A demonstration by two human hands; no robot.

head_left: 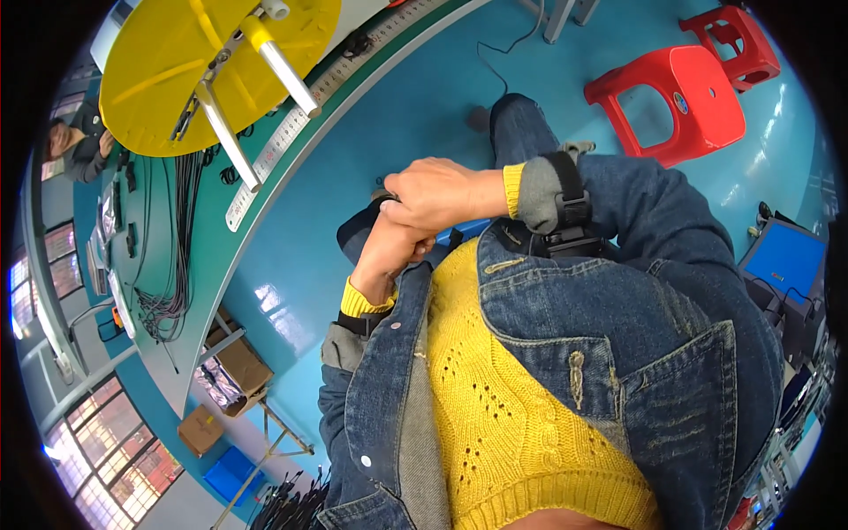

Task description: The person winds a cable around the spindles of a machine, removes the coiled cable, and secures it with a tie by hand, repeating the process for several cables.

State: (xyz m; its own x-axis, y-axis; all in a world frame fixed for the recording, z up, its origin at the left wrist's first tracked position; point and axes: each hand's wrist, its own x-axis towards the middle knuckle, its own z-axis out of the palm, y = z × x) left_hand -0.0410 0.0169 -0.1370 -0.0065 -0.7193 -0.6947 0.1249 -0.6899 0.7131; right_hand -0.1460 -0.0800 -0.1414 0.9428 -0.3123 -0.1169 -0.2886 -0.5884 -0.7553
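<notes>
Clasping left hand (389, 247), right hand (437, 193) — denim cuffs.

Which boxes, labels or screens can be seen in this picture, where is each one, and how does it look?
Screen: right edge, near the floor, rectangular, glowing blue, dark frame.
Cardboard box: under the green workbench, brown, open.
Smaller cardboard box: lower left floor, brown, closed.
Round label: on the nearer red stool, blue.

My right hand (437, 193) lies over my left hand (389, 252), the two clasped together in front of my yellow sweater (495, 389) and denim jacket (618, 318). Black straps circle both wrists. Two red stools (680, 102) stand on the blue floor (415, 97). A yellow reel (168, 62) sits above the green workbench (212, 238), beside black cables (181, 221).
</notes>
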